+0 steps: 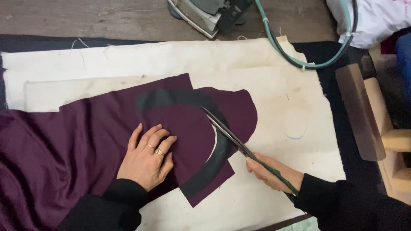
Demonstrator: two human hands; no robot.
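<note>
My left hand lies flat, fingers spread wide and pressed on the purple fabric, two rings showing on one finger. My right hand is wrapped around the handles of the scissors, whose long blades point up and to the left into the fabric, their tips at the edge of a curved slit that shows the pale cloth underneath. A dark curved strip lies on the fabric and follows that cut line, arching from near the top of the piece down toward its lower corner. Both my sleeves are black. The purple fabric spreads from the left edge of the surface toward its middle, bunched in soft folds at the lower left. Under it is a cream cloth, stained and creased, covering most of the table, with a dark layer showing at its left and right edges. Beyond the far edge of the cloth, on bare wood, sits an iron, and a green hose loops from there across the cloth's far right corner. At the right edge lies a wooden block, with white cloth heaped in the far right corner.
</note>
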